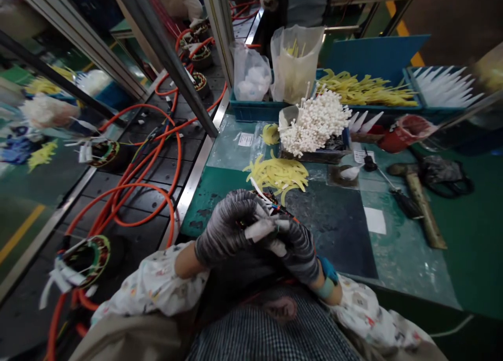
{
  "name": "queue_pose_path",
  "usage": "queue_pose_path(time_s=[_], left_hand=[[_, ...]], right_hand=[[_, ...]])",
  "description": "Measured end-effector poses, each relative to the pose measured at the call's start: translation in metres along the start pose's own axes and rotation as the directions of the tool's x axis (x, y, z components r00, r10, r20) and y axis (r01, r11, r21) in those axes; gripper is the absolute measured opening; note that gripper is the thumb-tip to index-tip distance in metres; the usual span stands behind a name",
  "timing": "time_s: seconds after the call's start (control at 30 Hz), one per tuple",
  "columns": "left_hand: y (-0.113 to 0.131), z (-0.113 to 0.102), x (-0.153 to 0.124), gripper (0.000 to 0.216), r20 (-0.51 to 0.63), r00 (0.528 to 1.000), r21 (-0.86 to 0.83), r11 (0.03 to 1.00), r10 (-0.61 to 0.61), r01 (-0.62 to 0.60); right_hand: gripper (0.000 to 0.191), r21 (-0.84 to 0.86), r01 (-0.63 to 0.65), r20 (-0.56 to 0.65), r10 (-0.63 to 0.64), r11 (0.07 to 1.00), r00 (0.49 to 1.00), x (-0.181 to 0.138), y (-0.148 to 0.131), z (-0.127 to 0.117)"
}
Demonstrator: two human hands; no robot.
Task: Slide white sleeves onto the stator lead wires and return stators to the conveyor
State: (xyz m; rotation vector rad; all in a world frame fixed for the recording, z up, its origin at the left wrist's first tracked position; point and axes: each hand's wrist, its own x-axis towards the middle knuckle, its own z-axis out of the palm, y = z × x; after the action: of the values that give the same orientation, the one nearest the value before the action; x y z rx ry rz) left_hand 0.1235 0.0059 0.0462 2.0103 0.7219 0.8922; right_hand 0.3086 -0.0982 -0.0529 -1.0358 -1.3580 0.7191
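My left hand [228, 225], in a grey striped glove with white-covered fingertips, is closed over thin wires in front of my body. Close against it, my right hand [298, 248], gloved the same way, is closed on the same wires. Between and just beyond the fingers, coloured wires [280, 208] in blue, red and black show with a white sleeve sticking out to the upper left. My fingers hide most of what they pinch. Just past the hands lies a pile of yellow strips [277, 173] on the green bench mat [204, 193].
Behind the pile stand a box of white-tipped sticks [314, 120] and bins of yellow strips [369, 88] and white pointed pieces [446, 86]. A hammer [424, 209] and a screwdriver [406, 201] lie right. Left, a conveyor [145, 209] carries wound stators [96, 259] and orange cables [118, 198].
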Motion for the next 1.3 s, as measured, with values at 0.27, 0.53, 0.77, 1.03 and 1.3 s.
queue_pose_path(time_s=[0.27,0.53,0.77,1.03,1.3], left_hand=[[-0.128,-0.022,0.111,0.038,0.013,0.922,0.516,0.792,-0.388,0.326],[-0.153,-0.015,0.141,0.027,0.126,0.808,0.496,0.742,-0.575,0.451],[-0.104,-0.041,0.086,0.027,-0.017,0.962,0.254,0.930,-0.271,0.266],[-0.025,-0.003,-0.014,0.034,0.137,0.840,0.520,0.683,0.526,-0.513],[-0.026,0.004,-0.005,0.028,0.143,0.835,0.456,0.714,0.531,-0.532]], right_hand=[[0.018,0.010,-0.028,-0.069,0.029,1.000,0.997,0.005,0.006,-0.002],[0.020,0.055,-0.051,-0.089,0.056,0.997,0.994,0.004,0.008,0.001],[0.033,0.151,-0.272,-0.304,0.306,0.950,0.902,0.026,-0.006,-0.002],[0.044,0.074,-0.348,-0.337,0.352,0.935,0.873,0.047,-0.022,-0.008],[0.040,0.054,-0.318,-0.381,0.314,0.947,0.870,0.037,-0.019,-0.003]])
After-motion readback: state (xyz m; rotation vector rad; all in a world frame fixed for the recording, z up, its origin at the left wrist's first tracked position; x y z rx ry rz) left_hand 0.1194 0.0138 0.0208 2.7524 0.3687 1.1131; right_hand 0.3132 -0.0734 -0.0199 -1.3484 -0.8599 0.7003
